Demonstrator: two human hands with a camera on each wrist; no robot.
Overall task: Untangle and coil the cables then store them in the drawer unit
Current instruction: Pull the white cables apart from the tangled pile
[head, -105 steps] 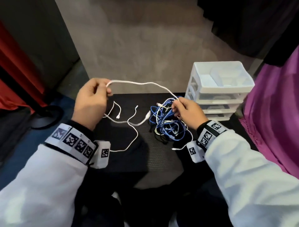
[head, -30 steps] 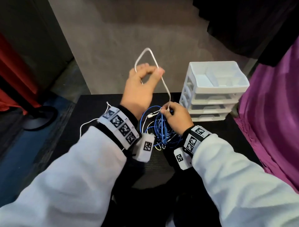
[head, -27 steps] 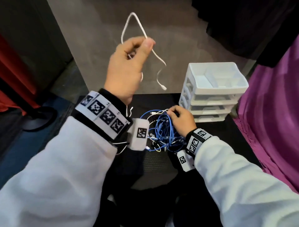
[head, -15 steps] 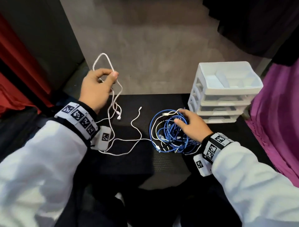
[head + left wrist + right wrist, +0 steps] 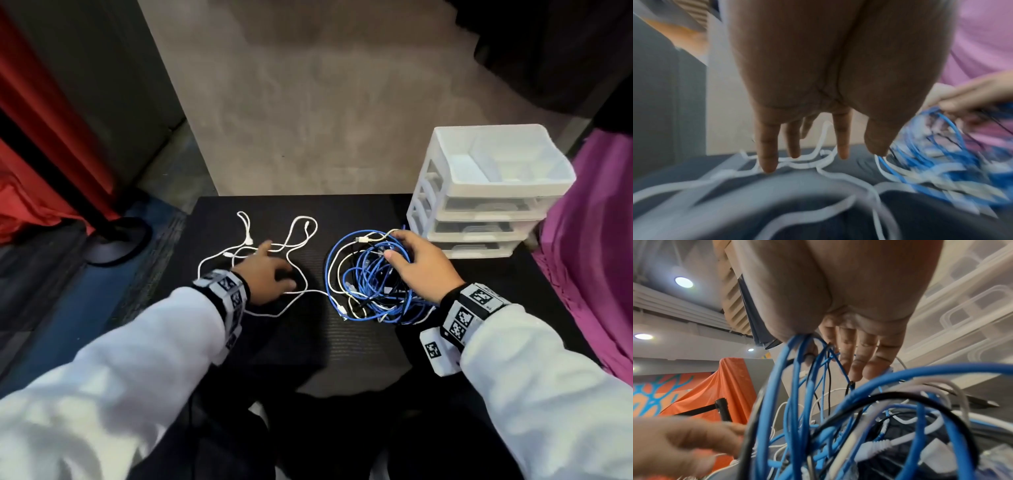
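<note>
A loose white cable (image 5: 308, 291) lies in loops on the black table (image 5: 359, 342), one end running into a tangle of blue, white and black cables (image 5: 366, 274). My left hand (image 5: 277, 265) hovers low over the white cable (image 5: 807, 158), fingers straight and pointing down at it, holding nothing. My right hand (image 5: 394, 245) rests on top of the tangle (image 5: 797, 402) with fingers spread and fairly straight; blue loops pass under its thumb. The white three-drawer unit (image 5: 489, 192) stands just right of the tangle, its drawers closed and its top tray open.
A purple cloth (image 5: 589, 257) hangs along the table's right edge. A red curtain and a black post base (image 5: 116, 240) stand on the floor at the left. Grey floor lies beyond the table's far edge.
My left hand was raised and pinching the white cable; it has let go and come down over the table. The cable now lies spread out. My right hand stayed on the tangle.
</note>
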